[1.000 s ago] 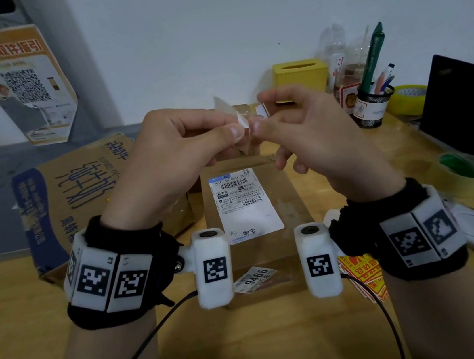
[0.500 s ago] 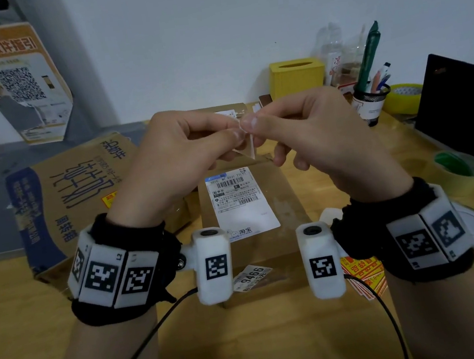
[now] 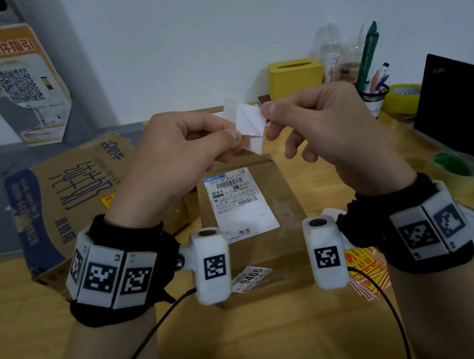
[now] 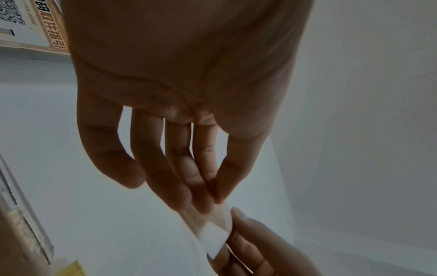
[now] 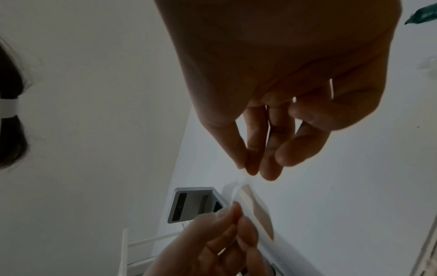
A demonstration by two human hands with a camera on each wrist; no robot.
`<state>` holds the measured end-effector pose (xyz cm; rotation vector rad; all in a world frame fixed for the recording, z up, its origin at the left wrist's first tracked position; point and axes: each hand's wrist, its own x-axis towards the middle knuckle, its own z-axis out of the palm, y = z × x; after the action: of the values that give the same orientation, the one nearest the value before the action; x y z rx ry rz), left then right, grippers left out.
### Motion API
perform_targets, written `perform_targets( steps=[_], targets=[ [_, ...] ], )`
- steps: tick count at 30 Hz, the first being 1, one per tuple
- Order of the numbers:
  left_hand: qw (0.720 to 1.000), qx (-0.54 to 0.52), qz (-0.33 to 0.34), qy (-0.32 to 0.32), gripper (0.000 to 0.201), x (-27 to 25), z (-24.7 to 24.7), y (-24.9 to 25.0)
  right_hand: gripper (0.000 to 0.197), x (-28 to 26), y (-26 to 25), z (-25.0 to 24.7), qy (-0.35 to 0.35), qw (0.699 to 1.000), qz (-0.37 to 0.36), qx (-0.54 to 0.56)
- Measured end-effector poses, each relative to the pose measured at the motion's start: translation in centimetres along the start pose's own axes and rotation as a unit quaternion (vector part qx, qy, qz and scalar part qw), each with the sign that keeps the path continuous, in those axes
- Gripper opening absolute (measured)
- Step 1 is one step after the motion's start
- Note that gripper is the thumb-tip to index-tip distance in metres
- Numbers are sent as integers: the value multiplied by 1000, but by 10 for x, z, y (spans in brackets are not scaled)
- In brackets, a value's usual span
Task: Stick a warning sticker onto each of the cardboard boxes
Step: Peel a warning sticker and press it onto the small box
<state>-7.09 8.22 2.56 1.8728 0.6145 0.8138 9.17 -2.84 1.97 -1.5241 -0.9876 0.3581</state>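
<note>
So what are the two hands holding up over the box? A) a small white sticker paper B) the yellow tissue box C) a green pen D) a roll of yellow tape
A: the left hand and the right hand both pinch a small white sticker paper between them, above the cardboard box.

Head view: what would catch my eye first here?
Two raised hands, the left and the right, pinch a white sticker between them in mid-air. Below it a cardboard box with a shipping label lies on the wooden table. A bigger printed box lies to its left.
</note>
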Motion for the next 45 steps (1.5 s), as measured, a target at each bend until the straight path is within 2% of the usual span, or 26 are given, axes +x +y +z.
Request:
perform_targets(
  steps=[12,19,24,29,34,38,41,45],
  targets=[
    [1000,8,-6,1,16,1,-1,-2,17,10,14,-12,25,998,50,-6],
    [999,6,-19,25,13,2,-2,-4,14,12,15,-21,75,996,36,45],
    [999,12,-18,23,21,3,-2,-5,14,14,15,-26,126,989,29,71],
    [999,5,-28,33,25,5,2,-10,13,11,12,-26,123,990,5,64],
    [999,6,-49,-15,15,-4,14,-5,15,-5,4,-31,115,992,-12,46],
    [997,20,-49,-57,15,-11,34,10,13,-25,1,-42,122,992,-3,28],
    [990,54,-55,-114,13,-14,56,22,12,-38,-6,-52,139,990,-6,19],
    [967,124,-83,-207,25,-18,78,27,13,-52,-15,-63,157,987,-22,0]
  ],
)
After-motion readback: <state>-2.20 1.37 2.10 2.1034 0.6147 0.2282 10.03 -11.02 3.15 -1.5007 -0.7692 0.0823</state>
